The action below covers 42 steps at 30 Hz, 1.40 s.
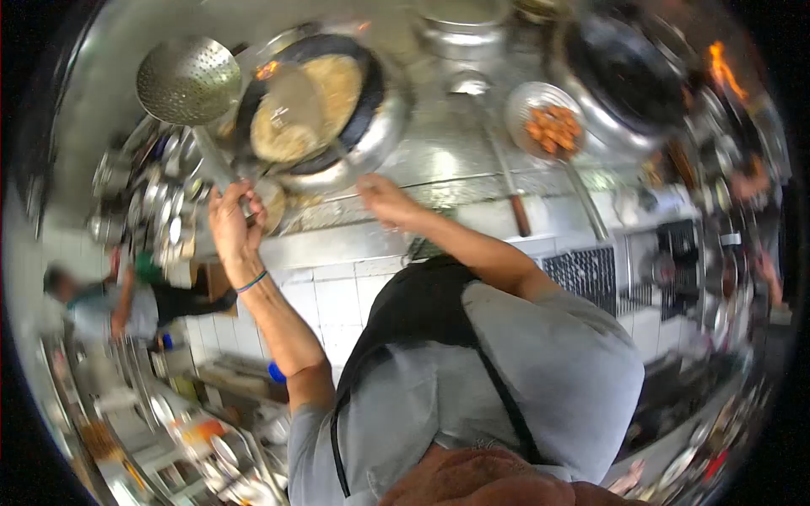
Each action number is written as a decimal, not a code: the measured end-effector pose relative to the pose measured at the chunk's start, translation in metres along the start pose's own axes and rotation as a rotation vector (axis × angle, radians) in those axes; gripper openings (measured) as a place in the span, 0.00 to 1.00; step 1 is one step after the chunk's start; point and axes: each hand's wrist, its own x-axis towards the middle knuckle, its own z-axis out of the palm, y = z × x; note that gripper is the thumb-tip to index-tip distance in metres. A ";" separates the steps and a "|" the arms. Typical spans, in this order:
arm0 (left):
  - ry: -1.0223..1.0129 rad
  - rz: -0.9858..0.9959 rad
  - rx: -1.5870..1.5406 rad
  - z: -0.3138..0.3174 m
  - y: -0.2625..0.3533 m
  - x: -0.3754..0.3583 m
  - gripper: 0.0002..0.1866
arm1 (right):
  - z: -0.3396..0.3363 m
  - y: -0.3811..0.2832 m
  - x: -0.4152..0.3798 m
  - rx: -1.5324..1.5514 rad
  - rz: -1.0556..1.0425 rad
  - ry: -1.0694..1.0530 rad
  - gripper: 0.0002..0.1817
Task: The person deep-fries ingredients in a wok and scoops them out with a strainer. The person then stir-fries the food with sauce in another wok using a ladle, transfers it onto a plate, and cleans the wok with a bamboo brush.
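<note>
My left hand (236, 221), with a band at the wrist, is wrapped around the handle of a large perforated skimmer (189, 81). The skimmer's bowl is raised to the left of a black wok (368, 101) on the stove. Pale bubbling liquid (336, 84) fills much of the wok, and a small flame shows at its far left rim. At the wok's near side, my right hand (385, 201) is closed on the thin handle of a ladle (294, 103). The ladle's round head is over the liquid, blurred by motion.
Right of the wok, a strainer (525, 118) holds orange-brown pieces (553, 128), beside another ladle (498, 143). A second wok (629, 67) sits farther right, near a tall flame (726, 72). Another person (110, 304) stands at the left. Metal containers (164, 198) crowd the stove's left end.
</note>
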 end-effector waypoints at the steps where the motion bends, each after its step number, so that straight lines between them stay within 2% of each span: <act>1: 0.059 -0.004 0.015 -0.022 -0.007 -0.002 0.06 | -0.002 -0.008 0.000 -0.021 0.025 -0.027 0.24; 6: 0.224 -0.062 -0.115 -0.105 -0.066 -0.028 0.04 | -0.022 -0.034 0.008 -0.013 -0.036 -0.057 0.23; 9: 0.266 -0.201 -0.251 -0.142 -0.112 -0.044 0.03 | -0.035 -0.041 0.020 -0.354 -0.285 0.143 0.21; 11: 0.238 -0.282 -0.371 -0.169 -0.150 -0.049 0.03 | -0.052 -0.042 0.037 -0.467 -0.557 0.272 0.20; 14: 0.196 -0.357 -0.519 -0.183 -0.187 -0.054 0.03 | -0.058 -0.083 0.025 -0.770 -0.547 0.387 0.20; 16: 0.129 -0.393 -0.593 -0.188 -0.209 -0.052 0.04 | -0.064 -0.076 0.038 -0.840 -0.452 0.370 0.20; 19: 0.032 -0.470 -0.718 -0.198 -0.242 -0.041 0.04 | -0.060 -0.079 0.046 -0.727 -0.250 0.318 0.21; 20: -0.016 -0.494 -0.851 -0.205 -0.255 -0.035 0.04 | -0.057 -0.080 0.045 -0.652 -0.170 0.295 0.21; 23: -0.050 -0.535 -0.986 -0.207 -0.252 -0.030 0.07 | -0.070 -0.058 0.054 -0.769 -0.448 0.359 0.21; 24: -0.102 -0.525 -0.956 -0.208 -0.250 -0.028 0.14 | -0.068 -0.056 0.048 -0.802 -0.514 0.374 0.21; 25: -0.055 -0.528 -0.929 -0.205 -0.251 -0.029 0.16 | -0.068 -0.056 0.042 -0.834 -0.580 0.388 0.21; 27: 0.030 -0.542 -0.860 -0.196 -0.250 -0.034 0.21 | -0.062 -0.055 0.024 -0.844 -0.576 0.389 0.21; 28: -0.037 -0.512 -0.855 -0.200 -0.257 -0.034 0.26 | -0.050 -0.058 0.012 -0.822 -0.506 0.378 0.21; 32: 0.097 -0.531 -0.799 -0.200 -0.272 -0.053 0.27 | -0.037 -0.057 0.001 -0.631 -0.109 0.272 0.21; 35: 0.123 -0.511 -0.740 -0.209 -0.278 -0.073 0.25 | -0.054 -0.025 0.012 -0.718 -0.411 0.352 0.22; 38: 0.217 -0.521 -0.676 -0.214 -0.270 -0.092 0.23 | -0.045 -0.048 -0.014 -0.771 -0.394 0.357 0.21; 42: 0.301 -0.507 -0.628 -0.235 -0.277 -0.103 0.19 | -0.028 -0.068 -0.028 -0.539 -0.246 0.213 0.20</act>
